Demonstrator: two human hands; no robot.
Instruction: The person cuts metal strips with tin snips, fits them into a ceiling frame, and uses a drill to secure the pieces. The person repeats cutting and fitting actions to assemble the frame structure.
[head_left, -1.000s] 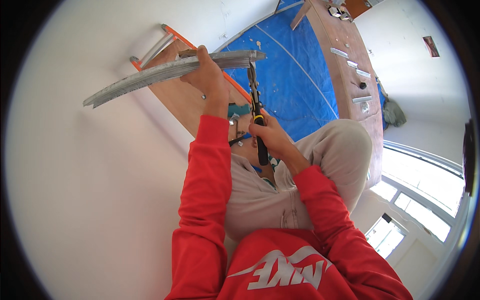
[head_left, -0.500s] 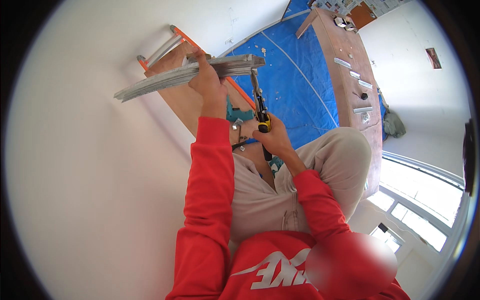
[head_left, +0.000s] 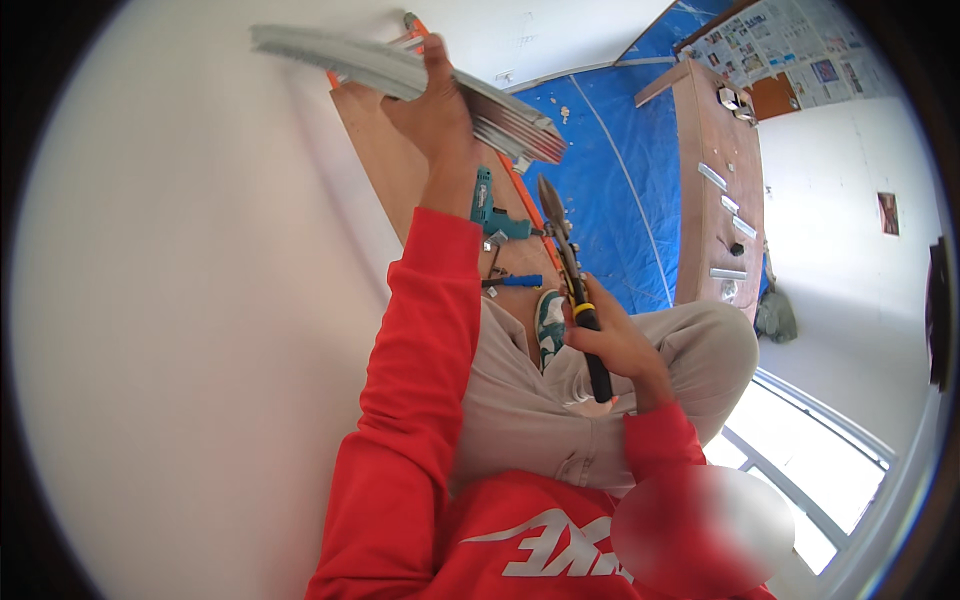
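Observation:
My left hand (head_left: 435,120) is closed around a long grey ribbed metal profile (head_left: 340,62), raised at the upper left and slanting down to the right. My right hand (head_left: 618,335) grips a pair of tin snips (head_left: 572,265) with black and yellow handles. The snips' blades look closed and point up, a little below the profile's right end and apart from it. Beneath, a teal power drill (head_left: 490,210) lies on the wooden board, close to a tool with a blue handle (head_left: 522,281).
I sit on an orange-edged wooden platform (head_left: 375,140) beside a white wall (head_left: 200,300). My green and white shoe (head_left: 548,320) rests below. A blue sheet (head_left: 610,150) covers the floor. Short metal pieces lie on a long wooden bench (head_left: 700,240) at right.
The snips have come away from the profile's end and moved down and right. My left hand has lifted the profile and tilted its right end downward. The view has shifted slightly.

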